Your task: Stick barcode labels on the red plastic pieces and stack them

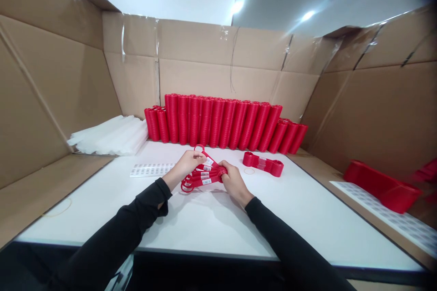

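Nearest the camera, two black sleeves [116, 232] reach in over the bench's [211, 232] front edge. Above the middle of the bench, red strips [198, 183] with ringed ends and white labels [206, 182] fan out between the person's hands. The right hand [236, 184] closes its fingers around the strips' gathered end, the strips spreading leftward from them. The left hand [187, 163] brings thumb and fingertips close together at the uppermost strip, beside its label; whether they pinch anything cannot be told. A label sheet [146, 170] lies left of that hand, a red bundle [262, 164] toward the far right corner, and red stacks [223, 122] line the far edge.
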`<state>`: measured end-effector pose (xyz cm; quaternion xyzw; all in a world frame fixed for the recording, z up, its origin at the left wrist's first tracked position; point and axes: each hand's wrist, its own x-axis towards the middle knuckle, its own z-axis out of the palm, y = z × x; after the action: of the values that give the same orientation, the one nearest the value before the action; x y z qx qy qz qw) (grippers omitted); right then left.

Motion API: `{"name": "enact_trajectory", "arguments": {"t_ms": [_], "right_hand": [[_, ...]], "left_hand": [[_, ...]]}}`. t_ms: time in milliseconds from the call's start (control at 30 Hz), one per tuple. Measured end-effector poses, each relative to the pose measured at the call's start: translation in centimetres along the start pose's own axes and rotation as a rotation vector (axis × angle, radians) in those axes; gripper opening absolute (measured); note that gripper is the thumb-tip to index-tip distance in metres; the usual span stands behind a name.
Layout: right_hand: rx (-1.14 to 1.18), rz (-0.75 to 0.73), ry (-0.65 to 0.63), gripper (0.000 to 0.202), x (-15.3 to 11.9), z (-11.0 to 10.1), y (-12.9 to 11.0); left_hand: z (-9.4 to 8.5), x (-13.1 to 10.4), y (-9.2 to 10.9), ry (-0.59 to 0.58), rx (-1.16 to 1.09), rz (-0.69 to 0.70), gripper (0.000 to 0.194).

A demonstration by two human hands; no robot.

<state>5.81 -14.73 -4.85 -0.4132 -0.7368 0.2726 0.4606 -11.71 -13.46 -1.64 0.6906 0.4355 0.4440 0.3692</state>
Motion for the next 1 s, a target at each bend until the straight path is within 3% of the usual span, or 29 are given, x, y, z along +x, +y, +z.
{"name": "enact_trajectory", "arguments": {"t_ms": [767,867,1000], "right_hand": [[-0.004,-0.019,-0.015,0.025,0.0,0.1,0.0],[0.002,-0.032,-0.019,0.024,0.0,0.1,0.0],[0.018,-0.054,-0.028,0.026,0.0,0.2,0.1]], "left_hand": [[0.4,0.1,0.2,0.064,0.051,0.047,0.017],[0.7,-0.1,0.2,0.095,0.145,0.07,0.018],[1.5,-0.6,0.2,0.205,0.486,0.149,0.016]]}}
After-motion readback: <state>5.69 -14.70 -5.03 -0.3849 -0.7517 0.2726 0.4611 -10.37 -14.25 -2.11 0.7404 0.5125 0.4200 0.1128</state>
